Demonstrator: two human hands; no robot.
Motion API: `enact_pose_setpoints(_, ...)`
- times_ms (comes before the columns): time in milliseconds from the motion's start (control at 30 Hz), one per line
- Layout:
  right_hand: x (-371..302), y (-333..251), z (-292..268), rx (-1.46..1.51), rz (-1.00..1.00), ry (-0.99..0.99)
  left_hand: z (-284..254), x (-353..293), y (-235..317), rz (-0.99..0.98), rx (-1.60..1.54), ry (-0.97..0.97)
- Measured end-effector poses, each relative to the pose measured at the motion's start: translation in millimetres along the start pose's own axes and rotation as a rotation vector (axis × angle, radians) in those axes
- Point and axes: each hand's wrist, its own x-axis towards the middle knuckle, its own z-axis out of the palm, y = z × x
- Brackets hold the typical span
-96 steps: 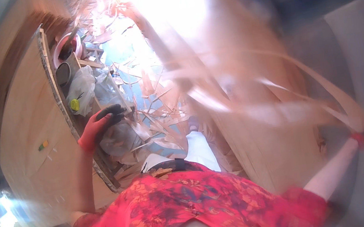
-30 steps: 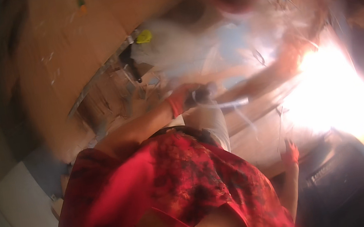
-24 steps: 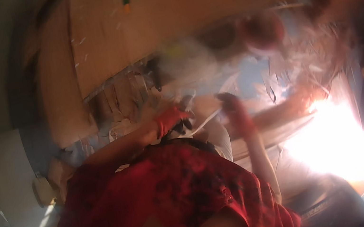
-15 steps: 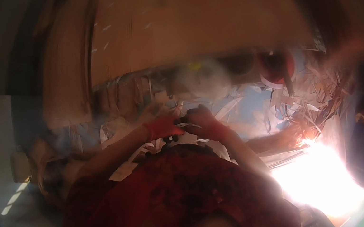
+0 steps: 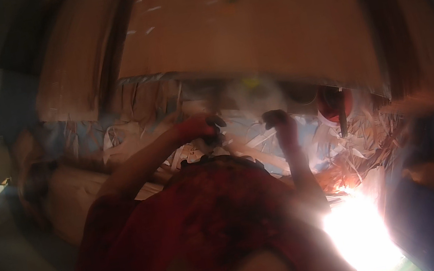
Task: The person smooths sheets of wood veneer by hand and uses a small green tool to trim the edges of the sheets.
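My left hand (image 5: 203, 128), in a red glove with dark fingertips, is raised in front of my red-clad body. Its fingers are curled, and whatever they may hold is too dim to name. To the right, apart from it, my right hand (image 5: 280, 122) is also gloved, with its fingers bent and dark tips pressed together. Anything pinched there is too small to make out. Below and behind both hands lie many loose pale strips and scraps (image 5: 255, 139). A round whitish hazy thing (image 5: 256, 94) shows just beyond, between the hands.
A large brown panel-like surface (image 5: 244, 22) spans the far side. Beyond my right hand is a red round object (image 5: 334, 104) with a pale rim. More tangled strips (image 5: 365, 148) pile at the right. Very bright glare (image 5: 363, 234) washes out the lower right.
My hands were close together and have moved apart, the right one to the right and the left one slightly up. The whole view has tilted.
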Motion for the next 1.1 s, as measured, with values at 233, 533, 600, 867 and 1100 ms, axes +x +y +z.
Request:
enact_pose_setpoints(233,-3.5,-5.3,15.6,-0.879,-0.303,0.148,-38.9,2.4,4.4,0.161,0.250,0.508)
enact_pose_setpoints(533,72.1,-54.1,138.8,0.119,-0.010,0.011,-43.8,38.4,31.6,0.696,0.751,0.683)
enact_pose_setpoints(600,87.1,-37.9,143.6,0.172,-0.004,0.060,-42.1,42.7,28.9,0.713,0.667,0.647)
enact_pose_setpoints(867,122.6,-48.7,112.6,0.213,0.214,-0.244,-101.9,60.0,-17.7,0.328,0.215,0.491)
enact_pose_setpoints(1100,155.8,-37.5,19.1,-0.036,0.345,-0.443,-83.0,144.5,61.2,0.300,0.393,0.039)
